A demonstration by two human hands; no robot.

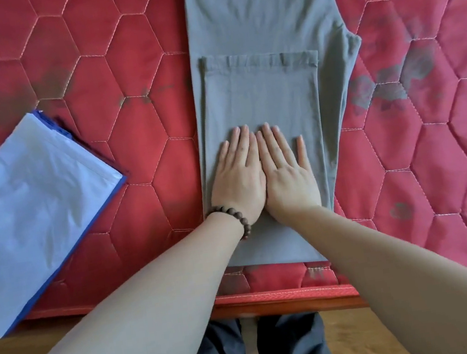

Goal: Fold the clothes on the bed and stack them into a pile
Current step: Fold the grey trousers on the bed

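1. Trousers (257, 21) lie lengthwise on the bed (119, 72), hem end folded up over the legs.
2. Left hand (236, 173) and right hand (287, 168) press flat there, fingers straight, gripping nothing.
3. Smooth outward before folding again.
4. Folded blue cloth (27, 204) waits left.

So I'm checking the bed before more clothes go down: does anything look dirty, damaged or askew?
Yes. The red mattress has dark grey smudges, heaviest right of the grey trousers and also up left of them. The folded blue cloth lies at an angle, its corner hanging past the near edge.
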